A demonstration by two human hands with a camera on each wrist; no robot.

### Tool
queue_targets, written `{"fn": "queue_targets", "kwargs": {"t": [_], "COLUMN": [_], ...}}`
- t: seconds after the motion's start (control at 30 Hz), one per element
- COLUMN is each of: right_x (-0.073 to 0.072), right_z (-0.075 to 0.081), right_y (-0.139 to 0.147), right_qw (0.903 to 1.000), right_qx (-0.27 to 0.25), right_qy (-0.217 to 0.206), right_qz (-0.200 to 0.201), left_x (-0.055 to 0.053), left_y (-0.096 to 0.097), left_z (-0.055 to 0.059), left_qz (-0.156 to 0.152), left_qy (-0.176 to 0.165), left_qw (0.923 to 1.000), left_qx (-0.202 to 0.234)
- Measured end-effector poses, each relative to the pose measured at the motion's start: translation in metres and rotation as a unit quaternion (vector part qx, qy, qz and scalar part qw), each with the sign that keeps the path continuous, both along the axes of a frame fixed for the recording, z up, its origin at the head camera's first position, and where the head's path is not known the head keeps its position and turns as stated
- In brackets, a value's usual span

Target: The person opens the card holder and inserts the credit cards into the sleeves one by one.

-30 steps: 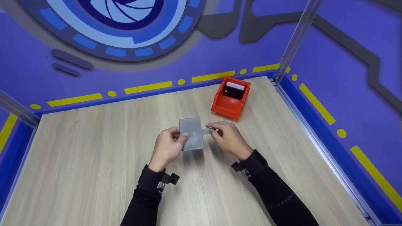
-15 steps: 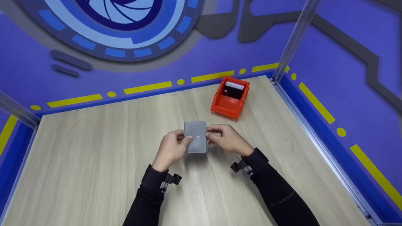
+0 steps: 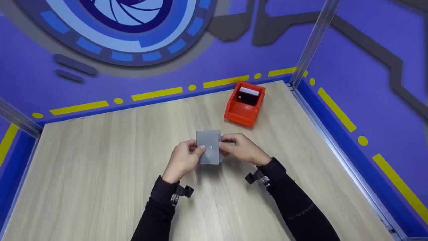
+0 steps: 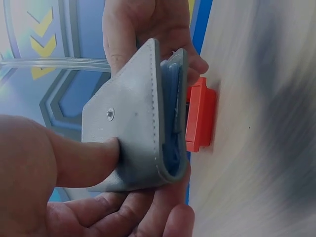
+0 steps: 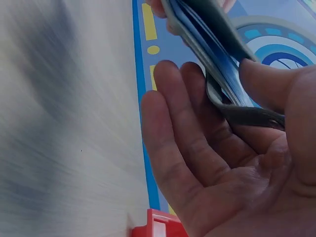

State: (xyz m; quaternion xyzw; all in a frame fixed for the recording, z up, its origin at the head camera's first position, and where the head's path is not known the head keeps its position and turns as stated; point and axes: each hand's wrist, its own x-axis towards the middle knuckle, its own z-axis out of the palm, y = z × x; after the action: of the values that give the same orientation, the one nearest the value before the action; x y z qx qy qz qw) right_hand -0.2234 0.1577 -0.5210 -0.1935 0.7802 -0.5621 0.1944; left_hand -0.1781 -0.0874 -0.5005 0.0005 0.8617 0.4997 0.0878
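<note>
A grey card wallet (image 3: 207,154) with a metal snap stud (image 4: 110,114) is held above the table. My left hand (image 3: 179,161) grips its folded side, thumb on the front cover and fingers behind. Clear bluish sleeves (image 4: 171,81) show between the two covers, which stand slightly apart. At the opposite side, my right hand (image 3: 248,149) holds the wallet's edge. Its thumb (image 5: 269,84) presses against the cover's edge, while the other fingers lie behind the wallet. The closing strap (image 5: 254,116) sticks out towards the right palm, between thumb and fingers.
Beyond the right hand, a red open-front bin (image 3: 243,114) stands near the back wall, with black and white cards (image 3: 249,96) upright inside it. The pale wooden table (image 3: 100,174) is bordered by blue printed walls at the back and sides.
The wallet has shifted slightly right and nearer. My right hand has moved from the strap's end to the cover's edge, and the covers have just come slightly apart there.
</note>
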Motion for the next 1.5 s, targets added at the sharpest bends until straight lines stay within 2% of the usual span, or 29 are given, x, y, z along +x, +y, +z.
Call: {"fn": "queue_targets", "kwargs": {"t": [0.1, 0.23, 0.4, 0.6, 0.73, 0.83, 0.9, 1.03, 1.13, 1.2, 1.33, 1.4, 1.5], "right_x": [0.001, 0.003, 0.007, 0.011, 0.013, 0.014, 0.014, 0.011, 0.007, 0.005, 0.002, 0.001, 0.000], "right_z": [-0.002, -0.001, 0.002, 0.005, 0.007, 0.008, 0.009, 0.009, 0.009, 0.007, 0.001, -0.004, -0.012], "right_y": [-0.003, -0.006, -0.009, -0.012, -0.014, -0.014, -0.014, -0.009, -0.004, 0.000, 0.003, 0.002, -0.003], "right_qw": [0.9997, 0.9980, 0.9944, 0.9897, 0.9865, 0.9844, 0.9839, 0.9866, 0.9907, 0.9921, 0.9925, 0.9917, 0.9878], "right_qx": [-0.008, -0.018, -0.004, 0.024, 0.039, 0.048, 0.050, 0.046, 0.033, 0.032, 0.058, 0.081, 0.123], "right_qy": [-0.005, 0.012, 0.052, 0.102, 0.127, 0.140, 0.143, 0.127, 0.096, 0.078, 0.065, 0.063, 0.067], "right_qz": [-0.024, -0.060, -0.092, -0.098, -0.095, -0.095, -0.095, -0.092, -0.091, -0.093, -0.085, -0.077, -0.069], "left_x": [0.001, 0.002, 0.004, 0.010, 0.016, 0.021, 0.023, 0.023, 0.022, 0.019, 0.012, 0.007, 0.000], "left_y": [0.002, 0.004, 0.007, 0.011, 0.016, 0.019, 0.019, 0.012, 0.000, -0.009, -0.025, -0.030, -0.034], "left_z": [0.000, -0.001, -0.001, 0.003, 0.006, 0.008, 0.011, 0.020, 0.027, 0.028, 0.021, 0.014, 0.001], "left_qz": [-0.010, -0.019, 0.004, 0.037, 0.058, 0.061, 0.055, 0.044, 0.055, 0.063, 0.051, 0.036, 0.019], "left_qy": [0.003, 0.012, 0.034, 0.069, 0.110, 0.137, 0.146, 0.139, 0.129, 0.120, 0.080, 0.057, 0.029], "left_qw": [0.9999, 0.9997, 0.9982, 0.9922, 0.9834, 0.9774, 0.9760, 0.9781, 0.9786, 0.9793, 0.9840, 0.9859, 0.9847], "left_qx": [-0.002, -0.013, -0.050, -0.097, -0.132, -0.149, -0.152, -0.148, -0.151, -0.150, -0.151, -0.153, -0.171]}}
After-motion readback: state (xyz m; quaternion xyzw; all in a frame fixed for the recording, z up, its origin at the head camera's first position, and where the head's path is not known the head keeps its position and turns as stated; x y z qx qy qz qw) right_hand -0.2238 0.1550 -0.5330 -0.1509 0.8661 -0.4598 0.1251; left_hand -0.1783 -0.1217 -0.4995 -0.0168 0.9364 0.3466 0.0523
